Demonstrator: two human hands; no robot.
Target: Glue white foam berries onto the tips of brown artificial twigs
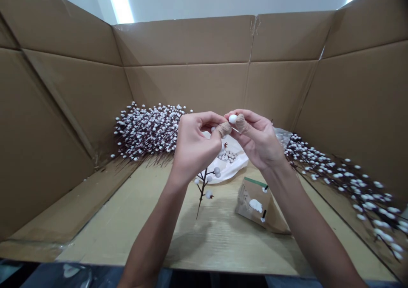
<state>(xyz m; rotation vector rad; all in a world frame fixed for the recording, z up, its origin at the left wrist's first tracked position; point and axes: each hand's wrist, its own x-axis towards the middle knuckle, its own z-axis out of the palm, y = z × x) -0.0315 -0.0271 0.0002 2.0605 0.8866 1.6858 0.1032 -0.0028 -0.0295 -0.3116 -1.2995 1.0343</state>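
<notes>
Both hands are raised over the table with fingertips nearly meeting, and each thumb wears a tan covering. My left hand [197,145] is closed in a pinch on an artificial berry branch [202,188]. Its brown stem hangs below the hand, with several white berries on short twigs. Between thumb and fingers, my right hand [261,139] pinches a white berry [233,119]. The fingers hide where berry and branch come together, so I cannot tell whether they touch. Behind the hands, loose white berries [228,155] lie on a white plastic bag [234,173].
Cardboard walls [188,84] enclose the wooden table [134,232]. A dense pile of white-berry branches [149,131] lies at the back left. More berry branches [338,173] stretch along the right side. A small brown cardboard box [250,199] stands near my right forearm.
</notes>
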